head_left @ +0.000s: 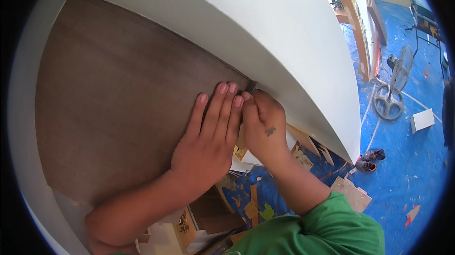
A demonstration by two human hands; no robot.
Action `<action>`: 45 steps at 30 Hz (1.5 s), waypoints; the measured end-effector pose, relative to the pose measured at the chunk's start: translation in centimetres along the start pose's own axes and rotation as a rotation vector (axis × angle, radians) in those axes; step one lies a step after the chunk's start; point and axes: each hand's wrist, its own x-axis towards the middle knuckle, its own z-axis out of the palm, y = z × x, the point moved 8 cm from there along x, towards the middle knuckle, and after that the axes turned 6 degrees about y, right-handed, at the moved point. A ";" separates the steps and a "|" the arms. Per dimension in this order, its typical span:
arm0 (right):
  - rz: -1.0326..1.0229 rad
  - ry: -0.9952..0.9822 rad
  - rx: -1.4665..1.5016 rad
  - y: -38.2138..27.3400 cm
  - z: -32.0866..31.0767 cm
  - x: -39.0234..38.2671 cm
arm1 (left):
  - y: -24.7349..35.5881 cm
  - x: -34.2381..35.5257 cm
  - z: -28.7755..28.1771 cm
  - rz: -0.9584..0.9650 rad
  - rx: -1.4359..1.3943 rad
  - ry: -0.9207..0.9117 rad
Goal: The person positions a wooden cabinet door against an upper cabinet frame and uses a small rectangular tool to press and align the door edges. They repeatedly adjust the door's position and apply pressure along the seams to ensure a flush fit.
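A brown wood-grain panel (128, 94) fills the left side, set against white walls. My left hand (204, 146) lies on it near its right edge, fingers stretched out and palm down. Right beside those fingertips is my right hand (265, 122), closed at the panel's edge with the thumb pressed against the curled fingers. A short dark strip (251, 86) sticks out past the right thumb, close to the white wall (294, 46). Most of it is hidden by the hand, so its full shape cannot be seen.
Blue sheeting (403, 151) covers the floor at the right. On it are a tilted fan (398, 80), a white box (422, 120), a pair of shoes (370, 160) and board offcuts (350, 193). Below my arms, brown boards (220, 219) and scraps lie about.
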 end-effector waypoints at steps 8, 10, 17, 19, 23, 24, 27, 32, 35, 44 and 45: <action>0.001 0.000 -0.255 -1.3 -0.1 -0.1 | -0.2 -3.6 -2.5 -0.069 -0.377 -0.045; 0.142 -0.002 -0.162 -0.7 0.3 -0.3 | 0.1 -6.4 -4.0 -0.091 -0.430 -0.119; 0.172 0.084 -0.136 -1.0 0.6 -1.0 | -1.4 -17.0 -10.0 -0.250 -0.437 -0.083; 0.093 0.116 -0.182 -0.3 0.8 -0.4 | -1.7 -18.7 -10.9 -0.246 -0.466 -0.034; -0.131 0.178 -0.406 -1.8 -0.7 -0.4 | 0.8 -21.3 -10.9 -0.176 -0.742 0.107; -0.147 0.196 -0.417 -2.0 -1.1 -0.9 | 1.9 -21.9 -10.9 -0.176 -0.820 0.144; -0.160 0.182 -0.487 -1.8 -3.7 -4.0 | 6.5 -21.7 -9.2 -0.219 -1.039 0.262; 0.229 -0.032 -0.544 6.0 -13.1 -12.7 | 10.4 -16.4 3.0 -0.582 -1.550 0.374; 0.959 0.069 0.102 14.7 -20.6 -20.8 | 10.2 -10.7 9.5 -1.029 -2.208 0.692; 1.162 0.404 -0.348 19.8 -44.7 -32.1 | 3.1 3.3 9.8 -1.430 -2.474 0.997; 1.162 0.429 -0.447 20.0 -47.7 -33.6 | 3.1 3.6 9.7 -1.442 -2.464 1.038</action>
